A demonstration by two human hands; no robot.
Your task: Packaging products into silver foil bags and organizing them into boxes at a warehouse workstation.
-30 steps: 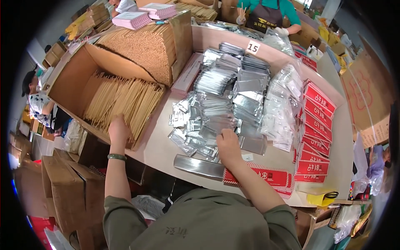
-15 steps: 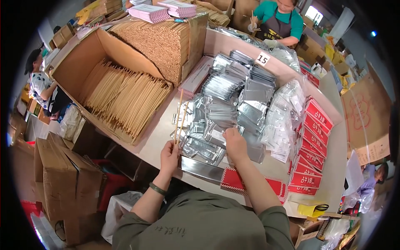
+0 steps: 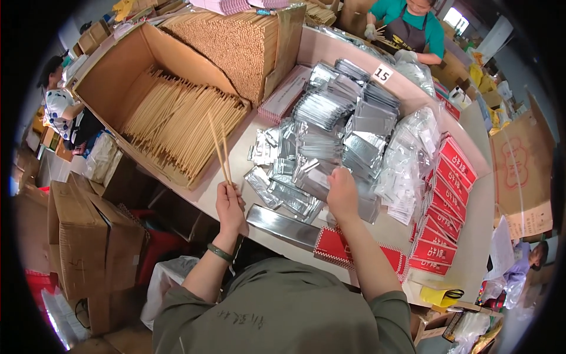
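Note:
A pair of wooden chopsticks (image 3: pixel 221 156) stands up from the closed fingers of my left hand (image 3: pixel 230 206), tips leaning toward the carton on the left. My right hand (image 3: pixel 343 193) is closed at the edge of a silver foil packet (image 3: pixel 316 179), over the heap. Around it lie loose silver packets (image 3: pixel 321 111) in overlapping bundles, and clear plastic sleeves with white slips (image 3: pixel 407 156) to their right. A shiny metal strip (image 3: pixel 283 227) lies at the table's near edge, between my forearms. Beneath my right forearm are red printed packs (image 3: pixel 333 246).
An open carton of wooden sticks (image 3: pixel 177 130) stands at left, a packed stick carton (image 3: pixel 227 50) behind it. Red sleeves (image 3: pixel 442 206) line the right side. A raised board (image 3: pixel 348 56) edges the table's back; beyond it a co-worker (image 3: pixel 407 29) in gloves holds sticks.
My left hand has shifted left with the chopsticks, which now lean further left. My right hand stays over the silver packets. The whole view has shifted slightly.

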